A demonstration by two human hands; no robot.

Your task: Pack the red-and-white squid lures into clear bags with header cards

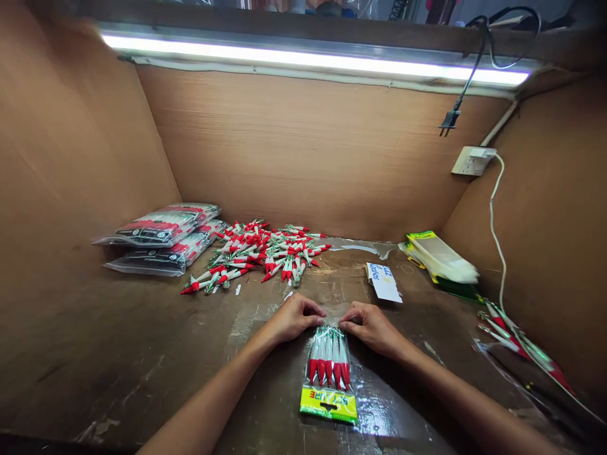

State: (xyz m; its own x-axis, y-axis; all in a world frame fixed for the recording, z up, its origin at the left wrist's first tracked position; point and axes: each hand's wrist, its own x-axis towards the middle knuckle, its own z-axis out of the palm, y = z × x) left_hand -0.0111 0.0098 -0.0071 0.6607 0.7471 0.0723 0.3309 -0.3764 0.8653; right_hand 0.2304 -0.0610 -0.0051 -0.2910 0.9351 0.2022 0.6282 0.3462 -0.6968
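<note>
Near centre of worktop (142, 354): clear packet (329, 370), lying flat, yellow header card toward near edge, red-and-white pieces side by side inside. Pinched at far end by left hand (296, 318) and right hand (372, 327), fingers curled closed on the plastic, one hand per corner, fingertips near each other. Far left: loose pile (258, 253) of same red-and-white pieces; left of it, stack of filled bags (164, 237). Far right: empty packets (443, 256). Beyond right hand, apart from it: white slip (384, 282).
</note>
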